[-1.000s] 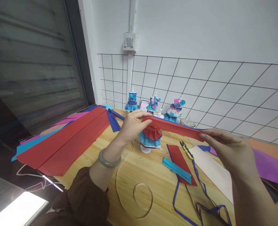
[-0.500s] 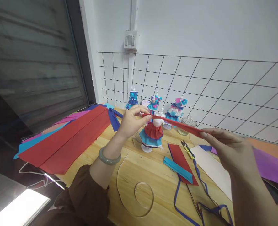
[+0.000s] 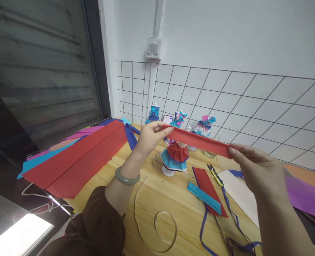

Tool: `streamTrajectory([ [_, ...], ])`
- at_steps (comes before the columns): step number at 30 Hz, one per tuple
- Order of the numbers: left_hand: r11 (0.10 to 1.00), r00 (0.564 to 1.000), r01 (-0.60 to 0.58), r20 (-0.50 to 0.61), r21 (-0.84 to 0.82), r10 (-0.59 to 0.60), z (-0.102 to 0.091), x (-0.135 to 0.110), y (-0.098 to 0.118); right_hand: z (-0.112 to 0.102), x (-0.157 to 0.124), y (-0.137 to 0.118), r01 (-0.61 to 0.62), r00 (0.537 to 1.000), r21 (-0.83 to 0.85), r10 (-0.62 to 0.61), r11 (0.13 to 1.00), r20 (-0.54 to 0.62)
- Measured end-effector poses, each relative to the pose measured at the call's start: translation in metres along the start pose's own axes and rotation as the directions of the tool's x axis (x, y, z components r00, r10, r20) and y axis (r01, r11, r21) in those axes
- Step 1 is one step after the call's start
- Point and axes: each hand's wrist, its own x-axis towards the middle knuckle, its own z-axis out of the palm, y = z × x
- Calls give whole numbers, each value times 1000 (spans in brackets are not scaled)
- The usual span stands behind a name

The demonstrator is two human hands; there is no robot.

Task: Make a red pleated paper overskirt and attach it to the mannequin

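A long folded red paper strip (image 3: 197, 140) is stretched level in the air between my two hands. My left hand (image 3: 149, 137), with a green bangle on the wrist, pinches its left end. My right hand (image 3: 256, 167) pinches its right end. Just behind and below the strip stands a small white mannequin in a red and teal paper dress (image 3: 176, 156) on the wooden table (image 3: 157, 192).
Large red paper sheets (image 3: 77, 160) lie at the left over teal and pink ones. A red piece with a teal strip (image 3: 207, 190), small snips (image 3: 215, 175), blue ribbon (image 3: 208, 227), a clear wire loop (image 3: 165, 231), white and purple sheets (image 3: 307, 195) and three dressed mini mannequins (image 3: 179, 119) surround it.
The strip turned edge-on half a second ago and now shows its flat red face again. Both hands stay on its ends, slightly higher and further right in view.
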Motion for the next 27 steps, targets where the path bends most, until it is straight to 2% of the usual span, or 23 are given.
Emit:
streamTrajectory([
  [3, 1000, 997, -21, -76, 5, 21, -2, 1, 2, 7, 7, -7, 115, 993, -38, -115, 993, -7],
  [7, 998, 981, -67, -182, 20, 69, -6, 3, 5, 21, 21, -20, 289, 957, -72, -289, 955, 9],
  [10, 990, 957, -137, -253, 32, 141, -12, 6, 3, 37, 36, -29, 347, 937, -9, -347, 938, 52],
  [13, 986, 938, -159, -307, 41, 164, -16, 9, -1, 56, 56, -29, 375, 917, 79, -382, 924, 113],
  [16, 989, 926, -146, -349, 27, 146, -17, 11, -6, 75, 73, -19, 310, 921, 164, -338, 936, 192],
  [20, 995, 933, -85, -356, -55, 60, -13, 13, -12, 93, 85, 5, 188, 939, 172, -229, 967, 258],
  [23, 995, 936, -17, -352, -100, -19, -12, 15, -19, 95, 87, 26, 87, 935, 169, -139, 982, 325],
  [27, 994, 935, 68, -342, -86, -93, -13, 17, -27, 91, 87, 46, 51, 922, 184, -117, 982, 370],
])
